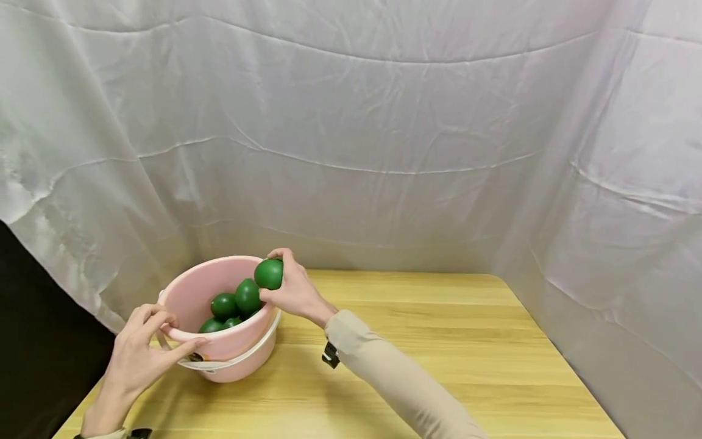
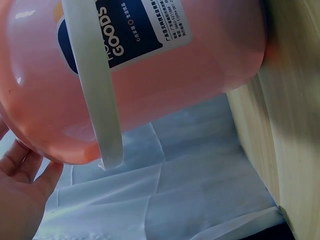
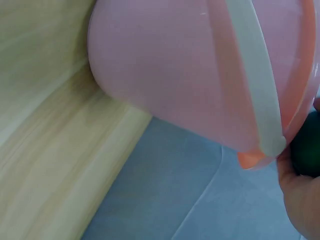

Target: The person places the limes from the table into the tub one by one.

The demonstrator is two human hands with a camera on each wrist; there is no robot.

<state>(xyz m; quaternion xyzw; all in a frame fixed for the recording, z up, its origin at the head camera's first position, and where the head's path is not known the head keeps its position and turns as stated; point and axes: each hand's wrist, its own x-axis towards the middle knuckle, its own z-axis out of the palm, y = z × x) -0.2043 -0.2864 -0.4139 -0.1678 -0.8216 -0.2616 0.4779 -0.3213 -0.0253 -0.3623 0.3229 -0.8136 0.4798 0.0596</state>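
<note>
A pink bucket (image 1: 241,344) with a white handle (image 1: 227,364) stands on the table's left side in the head view. Several smooth dark-green fruits (image 1: 223,306), whose exact kind I cannot tell, lie inside it. My right hand (image 1: 298,292) holds another green fruit (image 1: 269,274) by the bucket's right rim, thumb below and fingers above. On the left, my left hand (image 1: 134,350) grips the rim with fingers at its edge and thumb against the outside. The left wrist view shows a dark printed label (image 2: 135,35) on the bucket wall. The right wrist view cuts off the held fruit (image 3: 307,145).
The wooden table (image 1: 439,341) reaches to the right of the bucket. Pale grey cloth (image 1: 384,152) hangs behind the table and along its sides. Something black (image 1: 44,341) is at the lower left.
</note>
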